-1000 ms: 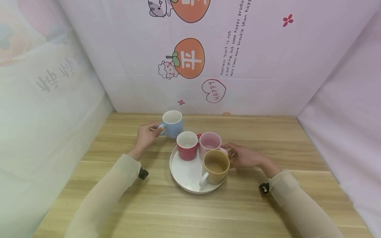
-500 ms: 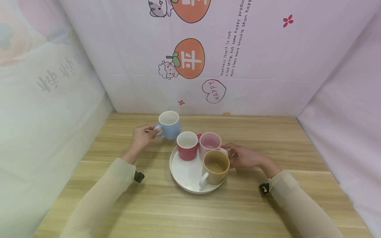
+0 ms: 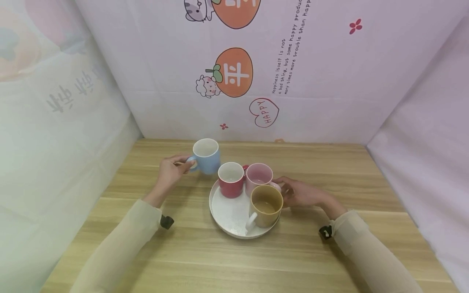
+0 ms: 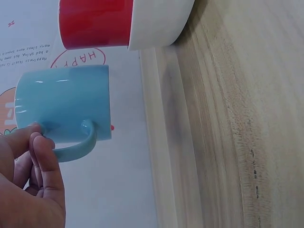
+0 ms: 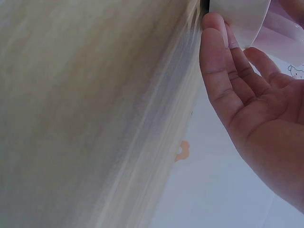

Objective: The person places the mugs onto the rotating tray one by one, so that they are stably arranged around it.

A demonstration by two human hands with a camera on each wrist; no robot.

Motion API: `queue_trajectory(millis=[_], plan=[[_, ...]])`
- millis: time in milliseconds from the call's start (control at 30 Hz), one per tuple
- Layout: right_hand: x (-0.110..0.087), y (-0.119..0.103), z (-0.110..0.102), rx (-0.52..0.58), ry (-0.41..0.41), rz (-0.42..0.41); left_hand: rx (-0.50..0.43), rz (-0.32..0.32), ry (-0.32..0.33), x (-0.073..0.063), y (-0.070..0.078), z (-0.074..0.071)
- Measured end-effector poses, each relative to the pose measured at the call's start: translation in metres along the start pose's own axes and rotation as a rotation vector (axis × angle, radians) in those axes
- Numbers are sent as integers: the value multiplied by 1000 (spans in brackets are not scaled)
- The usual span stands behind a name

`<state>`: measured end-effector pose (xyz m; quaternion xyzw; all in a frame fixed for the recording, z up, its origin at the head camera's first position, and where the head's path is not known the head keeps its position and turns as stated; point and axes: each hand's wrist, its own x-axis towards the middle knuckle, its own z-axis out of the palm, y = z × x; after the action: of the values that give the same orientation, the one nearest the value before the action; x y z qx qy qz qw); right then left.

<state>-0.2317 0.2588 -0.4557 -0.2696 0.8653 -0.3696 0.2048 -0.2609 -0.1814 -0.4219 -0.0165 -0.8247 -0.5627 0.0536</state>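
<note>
My left hand [image 3: 171,171] pinches the handle of a light-blue mug [image 3: 207,159] between thumb and fingers. The mug is upright at the far left of a round white tray [image 3: 224,221]; the left wrist view shows it raised off the table. On the tray stand a red mug [image 3: 231,188], a pink mug [image 3: 253,183] and a tan mug [image 3: 266,215] with a white handle. My right hand [image 3: 302,193] is at the tray's right side by the pink mug's handle. In the right wrist view, its nearly straight fingers [image 5: 218,80] touch the white tray wall [image 5: 237,19].
The wooden table [image 3: 205,264] bears the tray near its middle. A white printed cloth [image 3: 322,89] stands along the back edge, with plain-looking cloth sides at left and right. The red, pink and tan mugs stand close together.
My left hand has moved the blue mug left and a little nearer to me, away from its place behind the red mug. The right hand, tray and other mugs have stayed put.
</note>
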Motion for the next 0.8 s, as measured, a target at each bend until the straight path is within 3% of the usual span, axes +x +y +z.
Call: queue_trajectory(millis=[367,800], plan=[[-1,2,-1,3,-8,-33,-16,17,-24,-16,1,-11],[-1,2,-1,18,-15,-32,38,8,-15,-36,3,-21]])
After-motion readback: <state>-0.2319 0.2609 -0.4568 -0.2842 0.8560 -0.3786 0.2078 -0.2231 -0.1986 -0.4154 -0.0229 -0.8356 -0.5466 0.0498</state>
